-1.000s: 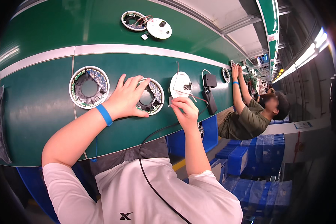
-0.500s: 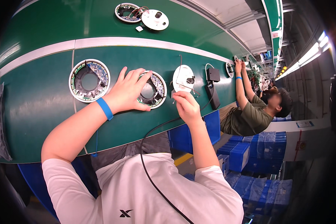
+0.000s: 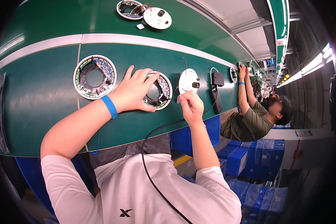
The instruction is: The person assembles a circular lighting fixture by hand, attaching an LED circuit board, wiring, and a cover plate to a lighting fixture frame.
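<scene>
Gripping a white-rimmed ring (image 3: 165,84), the left hand (image 3: 132,94) partly hides it; the right hand (image 3: 193,107) pinches something indistinct (image 3: 179,98).

Open to pass over bare tabletop (image 3: 37,100) left of the first ring housing (image 3: 100,90), and along the strip beyond, as far as the white disc (image 3: 186,80). Blocked between first and second ring housing (image 3: 167,89) by the left hand (image 3: 134,89). Narrow between second ring housing and disc, with the right hand (image 3: 193,108) close. Hemmed in rightward by the black box (image 3: 217,79), nearer by the black cable (image 3: 164,127).

Green workbench (image 3: 37,115) with a pale strip (image 3: 138,42) — blue bins (image 3: 261,158) stacked at right — bright tube lights (image 3: 311,66) overhead.
</scene>
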### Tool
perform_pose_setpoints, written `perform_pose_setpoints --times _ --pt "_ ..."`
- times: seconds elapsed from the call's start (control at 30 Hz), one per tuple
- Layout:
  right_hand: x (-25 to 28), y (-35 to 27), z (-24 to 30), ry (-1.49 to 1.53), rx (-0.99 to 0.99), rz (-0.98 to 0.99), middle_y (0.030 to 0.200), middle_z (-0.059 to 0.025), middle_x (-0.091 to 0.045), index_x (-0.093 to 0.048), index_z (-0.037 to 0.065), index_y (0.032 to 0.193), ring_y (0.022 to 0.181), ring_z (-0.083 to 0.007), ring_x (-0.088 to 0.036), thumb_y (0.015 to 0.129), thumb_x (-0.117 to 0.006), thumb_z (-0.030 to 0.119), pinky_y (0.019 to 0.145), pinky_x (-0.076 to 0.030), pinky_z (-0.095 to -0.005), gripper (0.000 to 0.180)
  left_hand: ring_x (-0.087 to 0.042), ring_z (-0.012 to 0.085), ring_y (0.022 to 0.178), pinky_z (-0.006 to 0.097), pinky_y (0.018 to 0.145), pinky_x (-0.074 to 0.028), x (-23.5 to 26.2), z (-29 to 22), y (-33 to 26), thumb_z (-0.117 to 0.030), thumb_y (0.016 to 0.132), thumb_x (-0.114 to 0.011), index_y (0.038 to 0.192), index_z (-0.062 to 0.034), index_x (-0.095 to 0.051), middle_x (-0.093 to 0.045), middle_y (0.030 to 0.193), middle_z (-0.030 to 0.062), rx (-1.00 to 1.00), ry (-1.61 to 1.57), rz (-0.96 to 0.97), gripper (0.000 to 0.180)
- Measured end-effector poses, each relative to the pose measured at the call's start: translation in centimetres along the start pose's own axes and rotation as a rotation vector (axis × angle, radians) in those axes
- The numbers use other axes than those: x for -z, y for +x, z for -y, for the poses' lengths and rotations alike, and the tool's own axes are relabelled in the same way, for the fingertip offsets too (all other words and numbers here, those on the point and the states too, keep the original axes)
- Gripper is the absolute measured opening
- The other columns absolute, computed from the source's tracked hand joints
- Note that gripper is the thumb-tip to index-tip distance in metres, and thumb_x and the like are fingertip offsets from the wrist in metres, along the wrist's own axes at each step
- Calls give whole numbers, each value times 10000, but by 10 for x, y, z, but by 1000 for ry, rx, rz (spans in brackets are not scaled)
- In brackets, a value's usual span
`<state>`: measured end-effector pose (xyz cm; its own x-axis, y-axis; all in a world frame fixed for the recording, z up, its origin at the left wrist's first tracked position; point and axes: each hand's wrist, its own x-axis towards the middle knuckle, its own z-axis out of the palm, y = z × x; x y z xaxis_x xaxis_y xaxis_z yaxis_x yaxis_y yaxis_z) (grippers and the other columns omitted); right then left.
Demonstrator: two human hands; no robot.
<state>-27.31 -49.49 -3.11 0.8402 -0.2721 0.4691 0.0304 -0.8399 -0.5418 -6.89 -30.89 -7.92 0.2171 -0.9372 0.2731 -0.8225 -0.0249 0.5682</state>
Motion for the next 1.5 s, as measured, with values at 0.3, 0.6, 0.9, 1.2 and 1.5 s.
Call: perform_pose_setpoints --times 0.3,0.6,0.9,1.2,1.5 --pt "-11 55 5 8 -450 417 725 -15 -617 -667 -1 897 695 -86 -548 1013 -571 140 620 -449 -276 206 -342 398 1458 684 1206 -171 1 0 -2 -582 660 -865 1572 -45 -326 -394 1503 236 -23 19 12 1188" --pt "-37 120 5 -197 -616 809 692 -103 -672 -729 -62 893 659 -142 -605 896 -634 152 620 -486 -336 234 -369 371 1446 696 1205 -170 -5 5 -5 -613 680 -844 1568 -2 -316 -422 1484 233 -52 19 -13 1200" --pt "-35 125 1 -179 -544 879 641 -64 -611 -658 -50 786 643 -109 -533 858 -669 104 600 -457 -339 170 -386 372 1433 694 1199 -178 -8 7 -5 -622 685 -842 1563 -7 -327 -433 1484 232 -64 28 -28 1190" --pt "-37 125 -9 -150 -530 873 701 -88 -676 -716 -66 913 677 -111 -584 903 -675 136 625 -484 -333 206 -401 376 1417 695 1196 -181 -6 8 -4 -624 675 -849 1559 -14 -339 -438 1484 230 -56 19 -11 1188" --pt "-36 124 -9 -228 -428 874 657 -164 -644 -697 -54 870 620 -175 -585 902 -659 154 603 -484 -379 214 -405 373 1418 690 1196 -186 -6 5 -3 -630 676 -842 1563 -16 -333 -440 1484 232 -55 35 -16 1192"
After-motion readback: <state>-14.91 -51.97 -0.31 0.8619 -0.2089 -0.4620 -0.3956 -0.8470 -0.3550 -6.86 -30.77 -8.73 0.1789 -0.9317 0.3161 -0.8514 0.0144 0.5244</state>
